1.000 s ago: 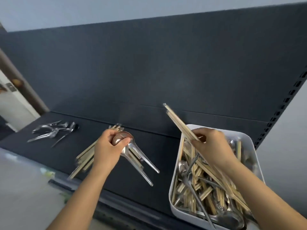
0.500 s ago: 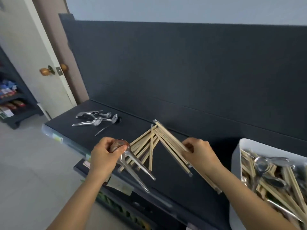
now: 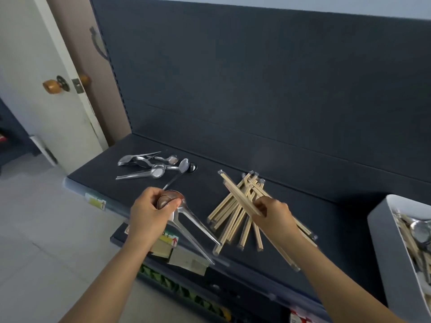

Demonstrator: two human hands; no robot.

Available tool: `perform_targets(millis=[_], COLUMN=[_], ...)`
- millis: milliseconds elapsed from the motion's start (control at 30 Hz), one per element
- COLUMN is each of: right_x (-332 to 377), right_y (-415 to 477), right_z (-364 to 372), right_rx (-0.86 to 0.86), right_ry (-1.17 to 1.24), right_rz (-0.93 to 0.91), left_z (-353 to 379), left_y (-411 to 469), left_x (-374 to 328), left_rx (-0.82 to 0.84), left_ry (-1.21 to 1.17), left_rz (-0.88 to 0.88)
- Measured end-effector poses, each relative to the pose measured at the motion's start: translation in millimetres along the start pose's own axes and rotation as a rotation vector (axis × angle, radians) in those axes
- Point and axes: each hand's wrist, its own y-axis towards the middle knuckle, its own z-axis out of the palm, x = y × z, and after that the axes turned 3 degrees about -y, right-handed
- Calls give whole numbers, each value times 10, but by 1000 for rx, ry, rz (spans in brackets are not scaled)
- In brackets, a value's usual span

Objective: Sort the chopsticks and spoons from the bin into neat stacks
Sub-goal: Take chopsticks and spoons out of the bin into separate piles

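Observation:
My left hand [image 3: 149, 210] grips a few metal spoons [image 3: 193, 223] by their bowls, handles splayed down to the right, above the shelf's front edge. My right hand [image 3: 272, 212] holds a bundle of wooden chopsticks [image 3: 235, 192] that slants up to the left, right over the loose chopstick pile [image 3: 229, 216] on the dark shelf [image 3: 326, 220]. A small heap of spoons [image 3: 151, 166] lies at the shelf's left end. The white bin [image 3: 382, 238] at the right edge holds mixed spoons and chopsticks.
The shelf's dark back panel [image 3: 256, 89] rises behind. A white door [image 3: 35, 66] with a wooden knob stands to the left. Below the shelf's front edge are price labels [image 3: 168, 243] and a lower shelf; tiled floor lies at the left.
My right hand has carried the chopstick bundle from the bin leftward to above the chopstick pile. The view has swung left; my left hand still holds the spoons.

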Motion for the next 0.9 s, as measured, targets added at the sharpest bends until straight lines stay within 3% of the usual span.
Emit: perform_targets(millis=[267,600,900], right_x=[-198,-254,-279], right_y=[453,1087,1457], right_z=[111,268,374], right_rx=[-64,118,139], right_ry=[21,-210,-199], right_rz=[131,-43,-100], left_z=[189,454,531], left_y=[357,976,1406], left_x=[121,-91,18], left_rx=[49,70,78], left_ry=[29,29,71], left_rz=[-29,-11,-29])
